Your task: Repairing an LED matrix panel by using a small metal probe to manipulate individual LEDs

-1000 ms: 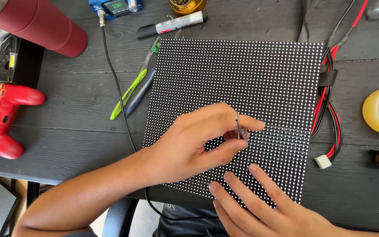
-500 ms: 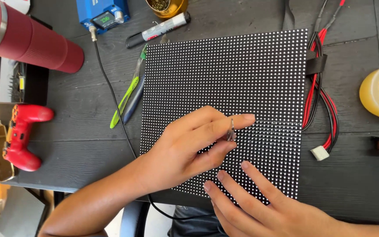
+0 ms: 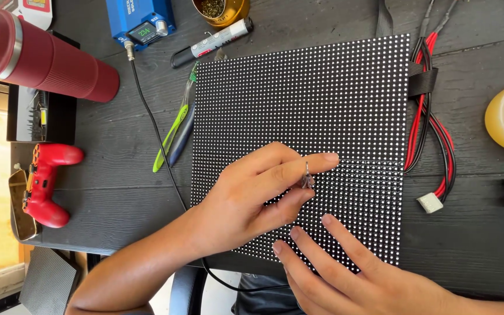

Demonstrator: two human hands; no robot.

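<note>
Over the dotted panel, a small metal tool held to one row

On the dark bench, the left hand (image 3: 246, 198) pinches small metal tweezers (image 3: 308, 177) between thumb and forefinger, tip on the black LED panel (image 3: 298, 99); the right hand (image 3: 351, 274) lies flat, fingers spread, at the panel's near edge; against the earlier views both hands keep their place on it, so the work holds at one spot.

Small lit green screen (image 3: 145, 33) on blue box (image 3: 126, 14), top left
</note>
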